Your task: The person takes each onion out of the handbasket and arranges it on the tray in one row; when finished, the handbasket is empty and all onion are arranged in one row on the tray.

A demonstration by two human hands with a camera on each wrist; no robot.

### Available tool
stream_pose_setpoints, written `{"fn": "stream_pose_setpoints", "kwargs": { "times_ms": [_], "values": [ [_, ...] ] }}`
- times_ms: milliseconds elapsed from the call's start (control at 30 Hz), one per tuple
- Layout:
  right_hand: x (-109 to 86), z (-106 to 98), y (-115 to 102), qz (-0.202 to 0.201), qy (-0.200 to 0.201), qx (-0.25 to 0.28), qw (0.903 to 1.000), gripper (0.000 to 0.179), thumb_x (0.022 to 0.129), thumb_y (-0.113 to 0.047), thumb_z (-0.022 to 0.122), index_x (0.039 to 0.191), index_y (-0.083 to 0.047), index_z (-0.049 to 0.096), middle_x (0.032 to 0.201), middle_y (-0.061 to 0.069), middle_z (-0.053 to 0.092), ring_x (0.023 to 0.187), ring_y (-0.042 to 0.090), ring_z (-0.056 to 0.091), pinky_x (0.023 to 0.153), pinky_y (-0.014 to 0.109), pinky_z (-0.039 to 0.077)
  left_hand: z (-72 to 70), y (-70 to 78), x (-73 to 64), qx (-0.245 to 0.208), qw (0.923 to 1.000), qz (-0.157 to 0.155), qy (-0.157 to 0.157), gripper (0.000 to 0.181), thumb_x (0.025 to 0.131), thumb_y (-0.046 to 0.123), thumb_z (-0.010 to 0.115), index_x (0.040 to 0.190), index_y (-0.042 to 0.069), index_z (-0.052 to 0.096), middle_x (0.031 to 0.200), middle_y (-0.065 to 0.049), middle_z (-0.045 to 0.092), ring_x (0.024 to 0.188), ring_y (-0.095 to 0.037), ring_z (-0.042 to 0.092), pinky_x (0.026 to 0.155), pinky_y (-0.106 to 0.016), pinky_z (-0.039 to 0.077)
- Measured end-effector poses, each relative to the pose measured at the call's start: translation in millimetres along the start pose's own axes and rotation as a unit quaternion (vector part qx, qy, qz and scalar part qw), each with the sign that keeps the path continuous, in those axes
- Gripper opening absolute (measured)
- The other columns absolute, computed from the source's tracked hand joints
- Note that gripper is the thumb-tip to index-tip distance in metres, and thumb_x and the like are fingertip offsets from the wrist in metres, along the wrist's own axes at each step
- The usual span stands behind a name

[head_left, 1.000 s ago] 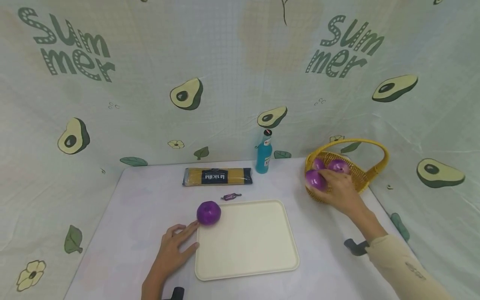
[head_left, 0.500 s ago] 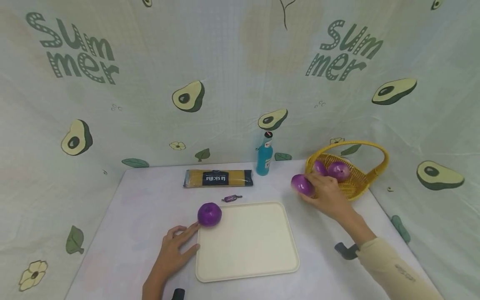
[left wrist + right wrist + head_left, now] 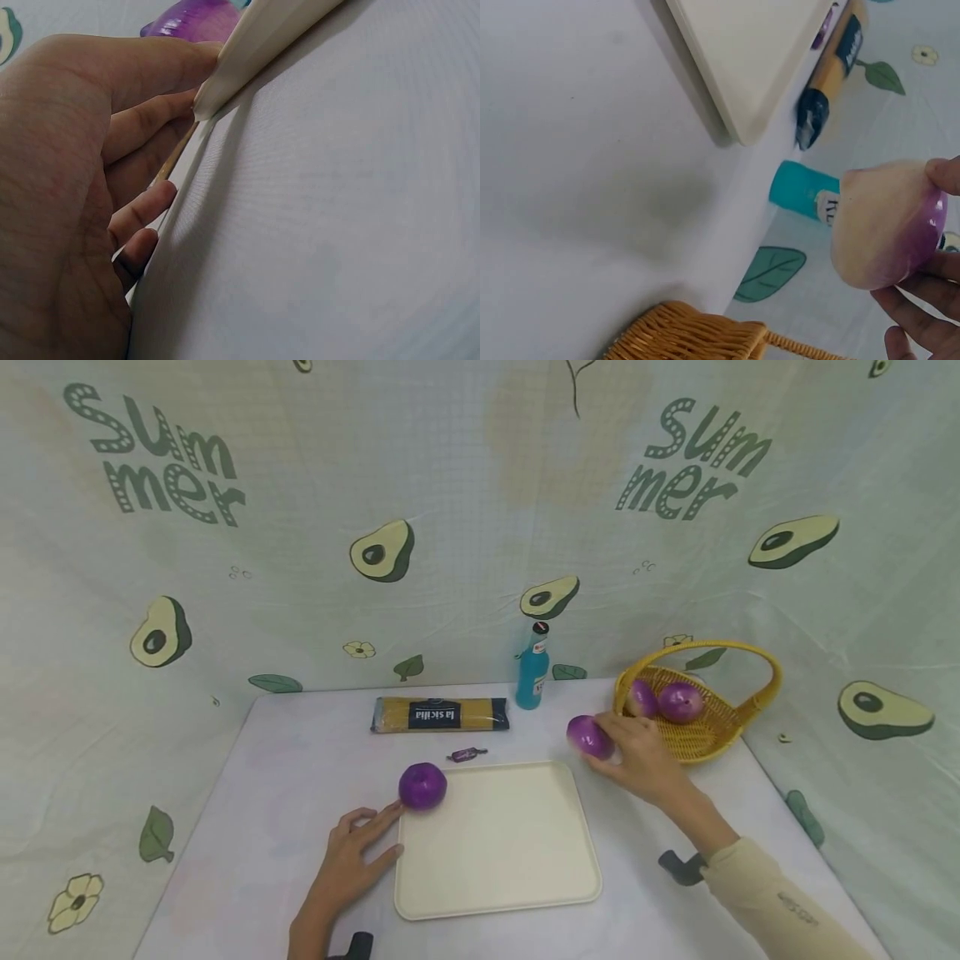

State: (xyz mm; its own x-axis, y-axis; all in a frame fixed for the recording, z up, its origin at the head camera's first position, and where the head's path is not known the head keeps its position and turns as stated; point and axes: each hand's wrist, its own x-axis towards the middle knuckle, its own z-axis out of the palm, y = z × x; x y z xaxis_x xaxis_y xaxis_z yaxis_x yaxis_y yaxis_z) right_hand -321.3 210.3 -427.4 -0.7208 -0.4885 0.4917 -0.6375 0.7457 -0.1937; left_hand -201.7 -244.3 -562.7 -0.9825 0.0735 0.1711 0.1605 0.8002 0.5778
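My right hand (image 3: 637, 756) holds a purple-and-cream turnip (image 3: 590, 737) above the table, left of the yellow wicker basket (image 3: 750, 714). The right wrist view shows the turnip (image 3: 889, 225) between thumb and fingers, cream side toward the camera. Two more turnips (image 3: 681, 702) lie in the basket. A cream tray (image 3: 498, 843) lies in the middle of the table, and one purple turnip (image 3: 423, 786) rests at its far left corner. My left hand (image 3: 351, 860) touches the tray's left edge with its fingers spread; fingertips meet the rim in the left wrist view.
Behind the tray lie a wrapped candy (image 3: 467, 755) and a pasta packet (image 3: 440, 715). A blue bottle (image 3: 532, 670) stands upright near the table's back edge. A printed cloth (image 3: 450, 635) hangs behind and beside the table.
My right hand has carried the turnip left out of the basket, toward the tray. My left hand has stayed at the tray's left edge.
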Motion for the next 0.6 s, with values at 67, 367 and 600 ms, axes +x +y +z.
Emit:
{"fn": "stream_pose_setpoints", "kwargs": {
  "times_ms": [67, 367, 600],
  "values": [
    [0.5, 1, -3, -0.004, 0.000, -0.001, 1.0000, 0.062, 0.074, -0.026, 0.088, 0.122, 0.006, 0.064, 0.120, 0.021, 0.067, 0.109, 0.037, 0.063, 0.096, 0.055, 0.042, -0.3, 0.3, -0.2, -0.002, 1.0000, 0.001, -0.001, 0.060, 0.089, 0.048, 0.072, 0.144, 0.035, 0.054, 0.144, 0.016, 0.054, 0.131, -0.022, 0.039, 0.106, -0.058, 0.028],
    [3.6, 9, -15, -0.007, -0.012, 0.014, 0.9998, 0.064, 0.076, -0.031, 0.088, 0.124, 0.004, 0.064, 0.123, 0.020, 0.067, 0.113, 0.036, 0.062, 0.098, 0.051, 0.041, -1.1, 0.6, -0.6, 0.000, 1.0000, 0.000, -0.004, 0.060, 0.089, 0.047, 0.072, 0.145, 0.036, 0.053, 0.144, 0.016, 0.054, 0.131, -0.022, 0.038, 0.107, -0.057, 0.027],
    [6.8, 17, -23, -0.017, -0.014, 0.022, 0.9995, 0.063, 0.076, -0.030, 0.088, 0.124, 0.002, 0.065, 0.123, 0.018, 0.067, 0.113, 0.034, 0.063, 0.098, 0.052, 0.043, -1.0, -1.2, -0.3, 0.000, 0.9999, 0.010, 0.001, 0.061, 0.089, 0.046, 0.073, 0.145, 0.034, 0.053, 0.144, 0.016, 0.054, 0.131, -0.022, 0.039, 0.105, -0.056, 0.028]
  ]
}}
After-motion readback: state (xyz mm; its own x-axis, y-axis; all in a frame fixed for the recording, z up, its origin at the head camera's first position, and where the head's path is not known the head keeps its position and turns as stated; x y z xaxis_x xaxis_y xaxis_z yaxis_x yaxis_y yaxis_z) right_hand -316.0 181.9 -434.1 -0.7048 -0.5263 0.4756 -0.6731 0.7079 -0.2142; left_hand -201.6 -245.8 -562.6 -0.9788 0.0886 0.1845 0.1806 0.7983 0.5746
